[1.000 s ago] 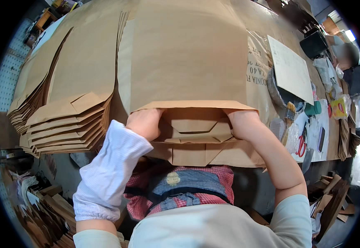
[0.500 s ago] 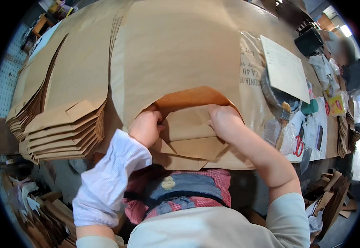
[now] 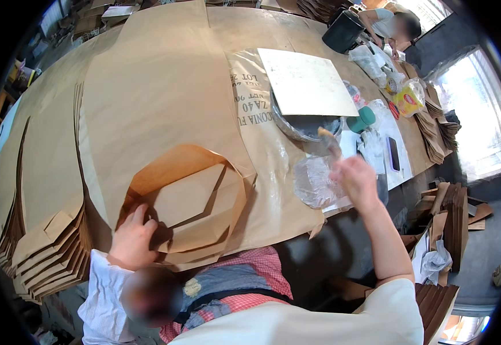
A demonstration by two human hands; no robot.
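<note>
In front of me lies a large brown paper bag [image 3: 245, 215], its end spread into a wide ring with folded flaps inside. My left hand [image 3: 133, 240] is closed on the ring's left rim, fingers bent inward over the paper. Off to the right, my right hand [image 3: 357, 183] is closed on a brush [image 3: 330, 141], whose head points away from me, blurred by motion. Beneath the brush is a crumpled clear plastic bag [image 3: 315, 183]. A round basin [image 3: 296, 131] stands just beyond, partly covered by a pale board [image 3: 305, 80].
Stacked brown paper bags [image 3: 49, 253] with folded ends lie at the left. On the right are a green cylindrical container [image 3: 362, 119], a phone [image 3: 393, 154] and a yellow packet [image 3: 409, 96]. Another person [image 3: 385, 26] works at the far right, near a dark bucket [image 3: 343, 31].
My right hand has left the paper bag, moved right and picked up the brush. My left hand stays at the bag's left side. The view has swung right, and the bag's end is opened wider.
</note>
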